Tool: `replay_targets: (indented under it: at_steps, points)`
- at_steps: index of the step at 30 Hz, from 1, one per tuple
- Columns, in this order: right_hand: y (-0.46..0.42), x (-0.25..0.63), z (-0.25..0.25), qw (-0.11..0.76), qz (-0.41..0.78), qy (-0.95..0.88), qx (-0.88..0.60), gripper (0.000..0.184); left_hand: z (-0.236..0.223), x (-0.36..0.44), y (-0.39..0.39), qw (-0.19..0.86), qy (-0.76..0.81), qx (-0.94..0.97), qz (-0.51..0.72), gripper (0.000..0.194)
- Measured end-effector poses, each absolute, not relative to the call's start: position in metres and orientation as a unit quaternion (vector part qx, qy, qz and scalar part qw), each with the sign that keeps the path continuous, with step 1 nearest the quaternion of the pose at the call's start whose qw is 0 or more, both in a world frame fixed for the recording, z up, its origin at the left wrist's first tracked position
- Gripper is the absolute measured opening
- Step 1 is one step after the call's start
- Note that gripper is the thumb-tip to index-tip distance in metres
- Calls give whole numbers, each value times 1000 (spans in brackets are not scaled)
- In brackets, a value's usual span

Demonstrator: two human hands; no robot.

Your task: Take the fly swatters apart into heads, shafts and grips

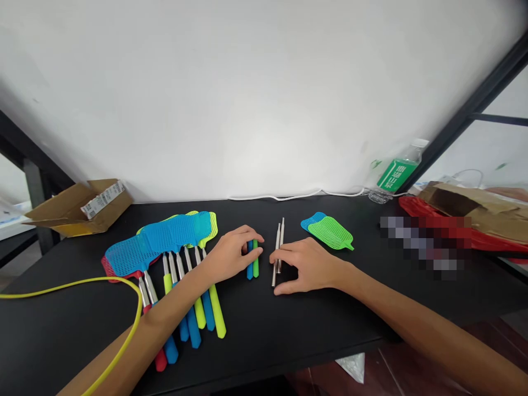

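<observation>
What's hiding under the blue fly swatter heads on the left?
A red mesh head sticks out at the left edge and a yellow-green mesh head at the right. The rest beneath the blue heads is covered.

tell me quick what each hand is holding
left hand: closed on a blue fly swatter handle and a green fly swatter handle
right hand: closed around two metal rods

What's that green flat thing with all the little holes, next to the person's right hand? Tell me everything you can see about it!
It's a green plastic fly swatter head with no handle attached. It is a flat, rounded paddle covered in tiny holes, with a short tab sticking out at one end. It lies on the black tabletop, partly on top of a blue swatter head. The right hand is near it but not touching it.
</observation>
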State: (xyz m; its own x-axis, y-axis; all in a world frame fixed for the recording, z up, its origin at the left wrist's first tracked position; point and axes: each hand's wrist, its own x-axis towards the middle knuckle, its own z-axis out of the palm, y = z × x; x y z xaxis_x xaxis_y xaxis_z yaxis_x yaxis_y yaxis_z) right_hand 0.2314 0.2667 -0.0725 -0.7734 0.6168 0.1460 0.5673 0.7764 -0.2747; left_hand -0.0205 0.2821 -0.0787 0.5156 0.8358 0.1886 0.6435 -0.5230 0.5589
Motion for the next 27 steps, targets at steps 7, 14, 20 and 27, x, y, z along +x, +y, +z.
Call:
replay_targets:
  at_steps: [7, 14, 20, 27]
  points:
    - [271, 235, -72, 127, 133, -937, -297, 36, -78, -21, 282, 220, 439, 843, 221, 32]
    - [272, 235, -72, 130, 130, -934, -306, 32, -81, -21, 283, 213, 437, 845, 224, 33]
    - [274, 236, -73, 130, 134, -934, -306, 30, -81, -21, 284, 212, 436, 846, 220, 33]
    - [274, 237, -73, 130, 136, -934, -305, 35, -81, -21, 283, 209, 432, 849, 222, 34]
